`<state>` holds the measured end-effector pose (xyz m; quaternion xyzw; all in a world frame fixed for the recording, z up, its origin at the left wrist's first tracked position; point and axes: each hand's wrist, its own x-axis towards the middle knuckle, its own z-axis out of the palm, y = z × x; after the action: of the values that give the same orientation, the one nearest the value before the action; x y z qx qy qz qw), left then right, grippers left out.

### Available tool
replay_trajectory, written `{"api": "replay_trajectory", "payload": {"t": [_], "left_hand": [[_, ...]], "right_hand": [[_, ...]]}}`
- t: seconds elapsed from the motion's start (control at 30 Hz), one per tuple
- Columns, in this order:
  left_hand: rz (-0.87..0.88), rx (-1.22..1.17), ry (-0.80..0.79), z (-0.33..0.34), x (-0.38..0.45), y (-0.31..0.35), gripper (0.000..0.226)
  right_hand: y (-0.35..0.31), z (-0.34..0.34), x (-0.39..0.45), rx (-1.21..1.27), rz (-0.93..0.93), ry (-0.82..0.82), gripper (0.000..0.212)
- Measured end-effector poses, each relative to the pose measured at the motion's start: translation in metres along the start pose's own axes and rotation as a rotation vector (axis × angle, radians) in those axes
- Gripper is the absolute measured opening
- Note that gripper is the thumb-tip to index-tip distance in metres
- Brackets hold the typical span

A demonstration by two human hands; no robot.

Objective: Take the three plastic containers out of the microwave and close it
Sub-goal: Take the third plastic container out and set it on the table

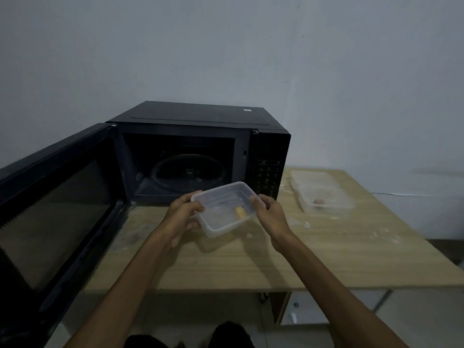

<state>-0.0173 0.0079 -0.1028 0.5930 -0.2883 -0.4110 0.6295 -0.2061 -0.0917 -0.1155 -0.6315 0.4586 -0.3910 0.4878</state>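
The microwave door [50,209] is running off the left edge. Motion blur is smearing the yellow piece [240,212] in the held container [226,209]. The keypad [268,175] labels are staying too small to read.

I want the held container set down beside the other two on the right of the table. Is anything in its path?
Nothing visible blocks it. Both hands hold the clear container above the wooden table, and the stretch across to the two containers right of the microwave shows only small white scraps.
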Motion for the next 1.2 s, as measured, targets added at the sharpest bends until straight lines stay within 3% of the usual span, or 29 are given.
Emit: {"api": "replay_trajectory", "payload": {"t": [0.27,0.47,0.83,1.2], "left_hand": [[-0.036,-0.09,-0.098,0.093,-0.011,-0.035,0.028],[-0.024,0.037,-0.117,0.181,-0.005,-0.075,0.034],[-0.085,0.127,-0.318,0.288,0.023,-0.111,0.038],[-0.016,0.193,-0.148,0.315,0.052,-0.135,0.07]], "right_hand": [[0.038,-0.094,-0.018,0.03,0.095,0.16,0.031],[0.066,-0.163,-0.023,0.044,0.152,0.321,0.024],[0.112,-0.255,0.009,0.021,0.218,0.455,0.039],[0.14,-0.269,0.048,-0.004,0.235,0.479,0.045]]}}
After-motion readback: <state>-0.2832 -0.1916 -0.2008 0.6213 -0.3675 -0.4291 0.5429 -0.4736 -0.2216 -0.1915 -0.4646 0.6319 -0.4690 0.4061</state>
